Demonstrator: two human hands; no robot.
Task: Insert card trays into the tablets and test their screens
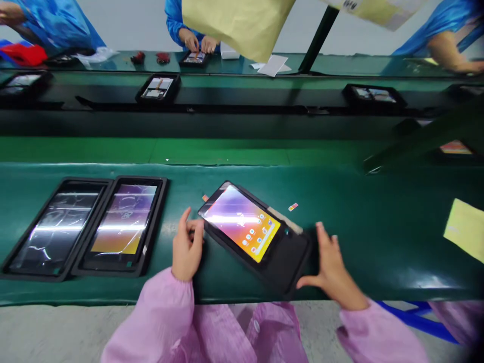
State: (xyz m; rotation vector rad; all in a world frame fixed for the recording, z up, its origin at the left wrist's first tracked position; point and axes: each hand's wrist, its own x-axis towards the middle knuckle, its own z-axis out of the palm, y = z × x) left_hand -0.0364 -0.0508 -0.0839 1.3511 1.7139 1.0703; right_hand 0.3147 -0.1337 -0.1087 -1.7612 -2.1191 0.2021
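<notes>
lit tablet (pixel 242 222), on black tray (pixel 290 267), slantwise on counter (pixel 378 232).
left hand (pixel 188 248) loosely curled, nothing gripped; right hand (pixel 333 272) spread; tray between, contact i cannot tell. risk, i judge: a nudge pushing tray's corner over counter's near edge.

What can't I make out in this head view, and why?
Head view, underside of the angled tablet: hidden by its own body.
Head view, whether the left hand touches the black tray: the hand itself covers any contact.
Head view, print on the small sticker: too small.
Head view, upper part of the yellow sheet: cut off by the top edge.
</notes>
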